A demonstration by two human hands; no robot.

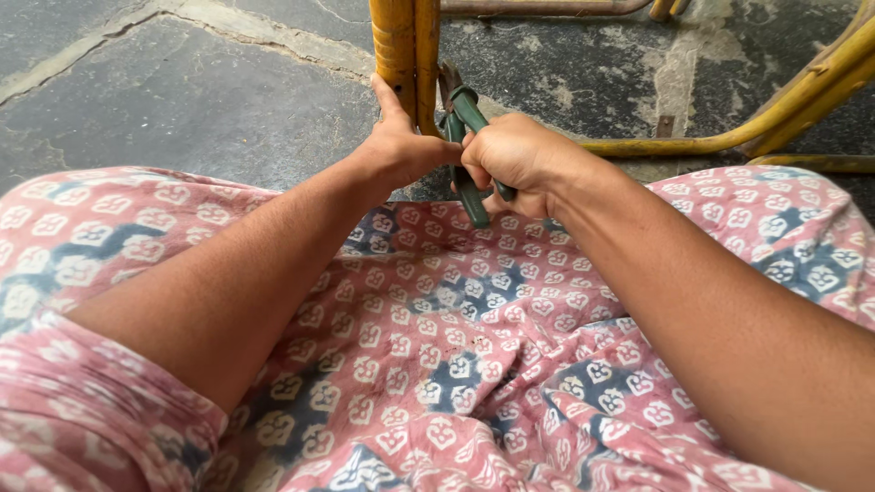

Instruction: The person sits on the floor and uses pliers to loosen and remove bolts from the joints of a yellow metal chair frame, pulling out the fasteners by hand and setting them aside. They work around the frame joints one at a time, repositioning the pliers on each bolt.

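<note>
Both hands worked close: right hand [517, 157] clenched on pliers [467, 150], left hand [396, 146] seemingly gripping the post [404, 50], so slipping jaws could pinch its fingers

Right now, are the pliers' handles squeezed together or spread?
Spread: the right hand grips the pliers, whose two green handles diverge toward the person.

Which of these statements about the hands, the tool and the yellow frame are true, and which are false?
1. The right hand grips green-handled pliers. True.
2. The left hand lies flat on the floor. False: it holds the yellow metal leg.
3. The pliers' head points toward the yellow leg. True.
4. The patterned cloth across the lap is plain blue. False: it is pink with white and blue motifs.
5. The floor is dark, cracked stone. True.
</note>
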